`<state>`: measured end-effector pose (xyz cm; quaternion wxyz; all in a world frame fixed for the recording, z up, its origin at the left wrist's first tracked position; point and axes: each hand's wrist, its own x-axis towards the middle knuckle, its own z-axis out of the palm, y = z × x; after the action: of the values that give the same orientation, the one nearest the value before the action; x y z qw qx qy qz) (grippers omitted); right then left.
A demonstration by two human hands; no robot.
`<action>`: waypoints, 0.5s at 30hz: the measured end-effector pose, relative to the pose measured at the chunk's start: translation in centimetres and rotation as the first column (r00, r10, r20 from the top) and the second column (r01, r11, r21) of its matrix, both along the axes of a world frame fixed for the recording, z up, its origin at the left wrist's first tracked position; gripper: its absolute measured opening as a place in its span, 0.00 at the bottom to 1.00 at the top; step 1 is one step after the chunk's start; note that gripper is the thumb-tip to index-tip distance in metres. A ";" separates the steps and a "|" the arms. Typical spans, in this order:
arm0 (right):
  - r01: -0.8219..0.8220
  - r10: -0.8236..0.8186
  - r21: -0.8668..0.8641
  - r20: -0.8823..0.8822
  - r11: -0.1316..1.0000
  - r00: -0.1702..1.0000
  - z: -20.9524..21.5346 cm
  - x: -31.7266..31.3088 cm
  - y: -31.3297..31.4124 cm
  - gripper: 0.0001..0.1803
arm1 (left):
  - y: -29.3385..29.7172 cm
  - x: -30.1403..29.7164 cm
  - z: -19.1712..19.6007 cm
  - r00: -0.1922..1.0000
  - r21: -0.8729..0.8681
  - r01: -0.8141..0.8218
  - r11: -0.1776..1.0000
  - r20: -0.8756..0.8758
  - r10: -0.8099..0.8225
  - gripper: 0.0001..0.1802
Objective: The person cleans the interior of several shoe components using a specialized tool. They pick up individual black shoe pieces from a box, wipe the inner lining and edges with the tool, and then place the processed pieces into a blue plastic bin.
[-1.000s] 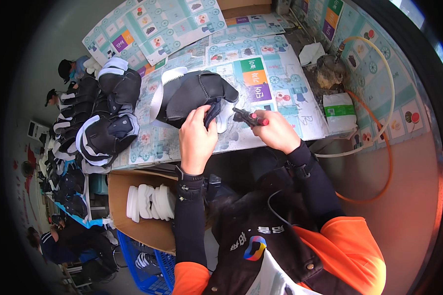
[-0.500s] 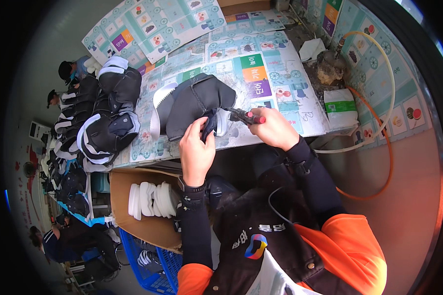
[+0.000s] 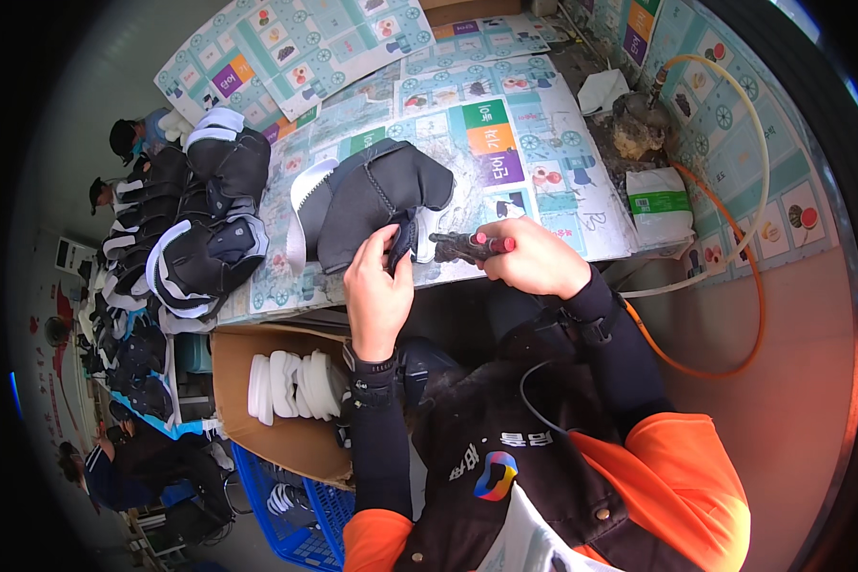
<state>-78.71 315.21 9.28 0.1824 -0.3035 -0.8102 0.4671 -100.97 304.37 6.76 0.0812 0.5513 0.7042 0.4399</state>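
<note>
1. Black shoe upper (image 3: 377, 195): on the bench (image 3: 272, 302), near the front edge, right end toward the tool.
2. Left hand (image 3: 377, 291): fingers pinching the dark flap (image 3: 406, 234) at the upper's near side; best to hold that fold firmly, without twisting.
3. Right hand (image 3: 543, 257): fingers curled around a black tool with red ends (image 3: 464, 248), tip toward the white panel (image 3: 426, 234).
4. Steady the wrist, guide the tip evenly, and stay clear of the left fingers.
5. Hidden: most right fingertips; inside of the upper.
6. Hard to make out: contact between tip and panel, cannot tell; far end of the left-hand pile of uppers (image 3: 205, 267), small and blurred.
</note>
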 end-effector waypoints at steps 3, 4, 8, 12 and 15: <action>0.073 -0.074 0.022 0.007 0.997 0.997 -0.1 0.0 0.2 0.12 | 0.1 -0.1 -0.3 1.000 0.012 0.001 1.000 0.003 -0.001 0.20; 0.075 -0.076 0.023 0.008 0.997 0.997 -0.3 0.2 0.4 0.12 | 0.2 0.0 -0.3 1.000 0.023 0.006 1.000 0.008 -0.006 0.20; 0.047 -0.044 -0.117 0.033 0.992 0.999 0.2 0.8 0.8 0.13 | 0.9 0.5 0.1 0.999 0.004 0.017 1.000 0.035 -0.017 0.20; 0.080 -0.077 -0.109 0.029 0.991 0.997 -0.1 -0.2 1.1 0.15 | 0.8 -0.2 0.3 1.000 0.028 -0.005 1.000 -0.012 0.006 0.17; 0.100 -0.106 -0.092 -0.069 0.991 0.992 -2.8 -1.4 2.2 0.15 | -0.7 -2.0 0.7 0.984 0.095 -0.060 0.994 -0.161 0.075 0.18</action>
<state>-80.07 317.40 6.49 0.2227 -0.3352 -0.7647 0.5032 -102.99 303.69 7.44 -0.0168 0.5646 0.7062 0.4268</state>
